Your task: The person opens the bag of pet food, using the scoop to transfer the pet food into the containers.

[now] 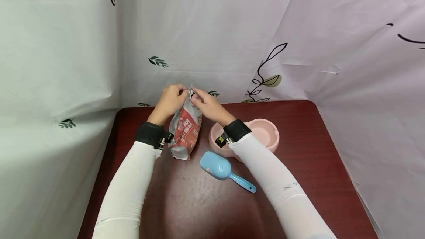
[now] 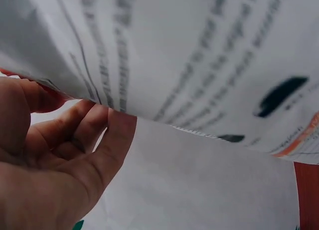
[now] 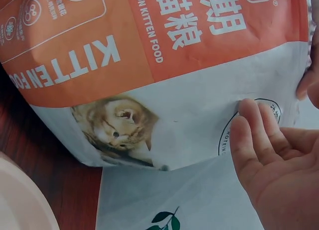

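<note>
A grey, red and orange bag of kitten food (image 1: pixel 186 130) stands at the back of the table, its top edge between both hands. With thumb and fingers my left hand (image 1: pixel 170 100) pinches the left part of that edge; the left wrist view shows these fingers at the rim of the printed bag (image 2: pixel 164 60). On the other side, my right hand (image 1: pixel 210 105) holds the bag's top. Its fingers (image 3: pixel 254 135) lie on the white front panel in the right wrist view, near a round printed mark. Whether the bag is open cannot be seen.
A pink double bowl (image 1: pixel 265 130) sits right of the bag, partly under my right forearm. A light blue scoop (image 1: pixel 217 166) lies before it, handle toward the front right. White patterned cloth (image 1: pixel 206 28) hangs behind the dark red table (image 1: pixel 299 150).
</note>
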